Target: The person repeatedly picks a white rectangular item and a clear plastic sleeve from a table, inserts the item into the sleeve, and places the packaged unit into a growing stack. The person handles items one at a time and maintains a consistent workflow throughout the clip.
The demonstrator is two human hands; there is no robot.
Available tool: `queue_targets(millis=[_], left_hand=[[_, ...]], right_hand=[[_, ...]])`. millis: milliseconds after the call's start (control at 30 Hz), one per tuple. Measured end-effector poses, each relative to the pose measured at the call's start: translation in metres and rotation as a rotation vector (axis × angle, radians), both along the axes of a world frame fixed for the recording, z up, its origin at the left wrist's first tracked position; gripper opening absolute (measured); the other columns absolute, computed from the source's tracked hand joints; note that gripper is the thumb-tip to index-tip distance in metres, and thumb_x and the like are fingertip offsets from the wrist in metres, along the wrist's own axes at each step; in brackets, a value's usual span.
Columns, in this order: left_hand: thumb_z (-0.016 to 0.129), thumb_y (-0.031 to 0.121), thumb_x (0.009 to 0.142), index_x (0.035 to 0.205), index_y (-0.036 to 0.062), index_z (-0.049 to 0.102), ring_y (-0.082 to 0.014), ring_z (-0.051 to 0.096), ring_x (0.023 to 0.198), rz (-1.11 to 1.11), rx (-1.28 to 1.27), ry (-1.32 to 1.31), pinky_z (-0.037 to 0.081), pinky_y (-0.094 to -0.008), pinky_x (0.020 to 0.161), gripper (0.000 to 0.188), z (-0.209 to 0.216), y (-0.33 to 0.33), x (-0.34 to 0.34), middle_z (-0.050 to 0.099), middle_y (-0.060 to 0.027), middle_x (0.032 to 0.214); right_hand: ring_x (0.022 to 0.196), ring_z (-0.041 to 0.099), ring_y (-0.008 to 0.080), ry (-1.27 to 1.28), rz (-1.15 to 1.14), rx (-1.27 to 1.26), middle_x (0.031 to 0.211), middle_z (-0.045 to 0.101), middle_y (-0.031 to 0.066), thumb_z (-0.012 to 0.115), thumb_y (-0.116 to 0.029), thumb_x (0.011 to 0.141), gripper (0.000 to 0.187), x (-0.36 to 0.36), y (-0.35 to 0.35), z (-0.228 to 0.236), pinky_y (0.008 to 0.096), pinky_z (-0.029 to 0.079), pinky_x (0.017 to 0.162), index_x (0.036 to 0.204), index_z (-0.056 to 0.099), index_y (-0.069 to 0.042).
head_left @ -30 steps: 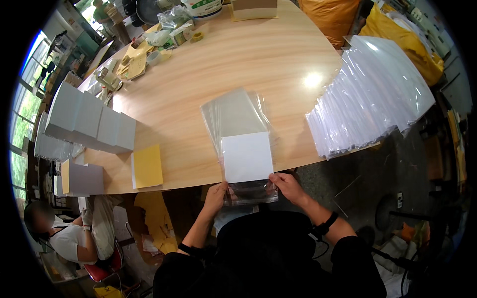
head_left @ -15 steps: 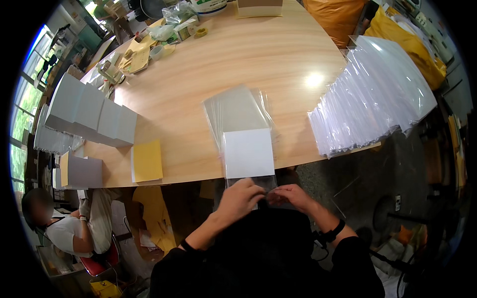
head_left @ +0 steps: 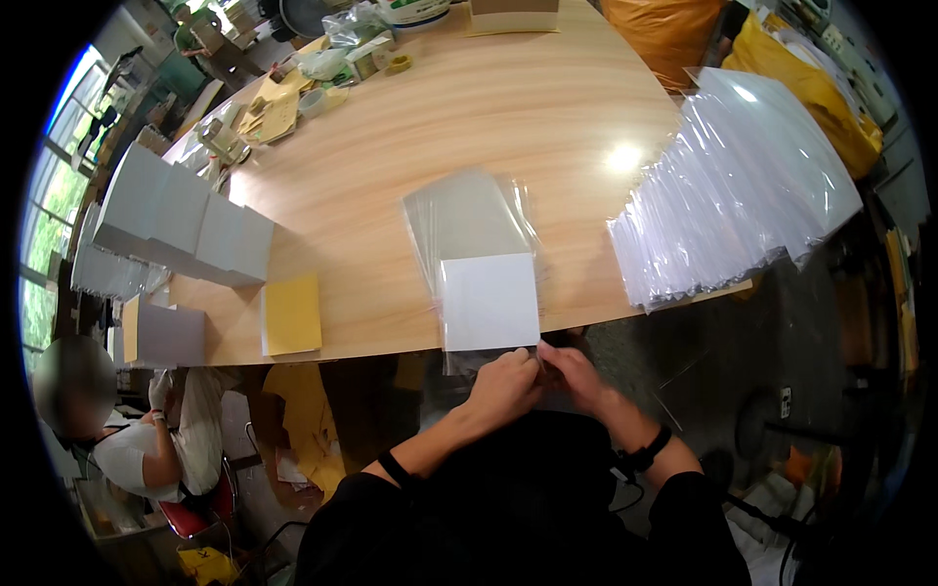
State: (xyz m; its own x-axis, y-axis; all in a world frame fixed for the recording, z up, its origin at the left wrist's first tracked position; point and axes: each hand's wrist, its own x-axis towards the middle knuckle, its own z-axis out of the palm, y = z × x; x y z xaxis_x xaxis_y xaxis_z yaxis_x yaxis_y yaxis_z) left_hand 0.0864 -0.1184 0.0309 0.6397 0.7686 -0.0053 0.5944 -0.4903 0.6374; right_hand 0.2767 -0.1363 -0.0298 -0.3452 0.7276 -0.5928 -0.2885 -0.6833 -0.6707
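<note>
A white card stack or sheet (head_left: pixel 490 305) lies at the table's near edge, inside a clear plastic sleeve (head_left: pixel 457 364) whose near end hangs past the edge. My left hand (head_left: pixel 506 385) is closed at that near end, thumb and fingers pinched together. Beside it, my right hand (head_left: pixel 575 377) pinches the sleeve near the card's lower right corner. The two hands' fingertips nearly meet, and the film between them is hard to make out. Under and beyond the card, more clear sleeves (head_left: pixel 471 210) lie in a slightly fanned pile.
At right, a long fanned row of filled clear sleeves (head_left: pixel 718 195) reaches the table edge. Tall white stacks (head_left: pixel 186 220) stand at left, with a yellow card pile (head_left: pixel 293 314) nearer. Tape rolls and scraps lie at far left. A seated person (head_left: pixel 137 444) works at lower left.
My left hand has moved right and slightly down, toward my right hand. My right hand has risen to the card's lower right corner. The card stays in place.
</note>
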Motion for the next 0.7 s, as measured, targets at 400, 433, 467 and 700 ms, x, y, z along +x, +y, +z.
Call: queue_targets(millis=[400,433,467,700], left_hand=[[0.07,0.011,0.084,0.094,0.0067,0.075,-0.0235,0.065,0.079,1.129,-0.398,0.324,0.05,-0.0356,0.074,0.012,-0.035,-0.055,-0.342,0.067,-0.0091,0.085],[0.067,0.005,0.079,0.094,0.008,0.076,-0.0337,0.066,0.088,1.177,-0.028,0.907,0.051,-0.0417,0.083,0.018,-0.06,-0.076,-0.372,0.07,-0.0141,0.095],[0.064,-0.001,0.076,0.1,0.0094,0.075,-0.0358,0.065,0.097,1.224,0.36,0.755,0.049,-0.0435,0.091,0.028,-0.041,-0.075,-0.358,0.07,-0.0119,0.102],[0.073,0.004,0.079,0.119,0.0109,0.066,-0.0329,0.06,0.113,0.56,0.563,0.05,0.048,-0.0428,0.095,0.041,-0.017,-0.015,-0.198,0.063,-0.0129,0.122]], right_hand=[[0.083,0.069,0.0131,-0.088,-0.111,0.061,0.094,0.072,0.0034,0.058,-0.04,0.101,0.036,-0.015,0.025,0.008,0.0274,0.053,0.068,0.105,0.069,-0.006],[0.08,0.068,0.0146,-0.209,-0.104,0.136,0.09,0.071,0.0034,0.059,-0.039,0.101,0.035,-0.009,0.022,0.002,0.0279,0.052,0.066,0.101,0.069,-0.005],[0.076,0.067,0.0161,-0.336,-0.102,0.211,0.086,0.07,0.0035,0.06,-0.037,0.1,0.034,0.0,0.018,-0.007,0.0283,0.052,0.065,0.098,0.069,-0.005],[0.077,0.058,0.0281,-1.403,0.0,1.447,0.089,0.056,0.0075,0.076,-0.013,0.082,0.029,0.01,0.008,0.027,0.0374,0.051,0.068,0.109,0.065,-0.012]])
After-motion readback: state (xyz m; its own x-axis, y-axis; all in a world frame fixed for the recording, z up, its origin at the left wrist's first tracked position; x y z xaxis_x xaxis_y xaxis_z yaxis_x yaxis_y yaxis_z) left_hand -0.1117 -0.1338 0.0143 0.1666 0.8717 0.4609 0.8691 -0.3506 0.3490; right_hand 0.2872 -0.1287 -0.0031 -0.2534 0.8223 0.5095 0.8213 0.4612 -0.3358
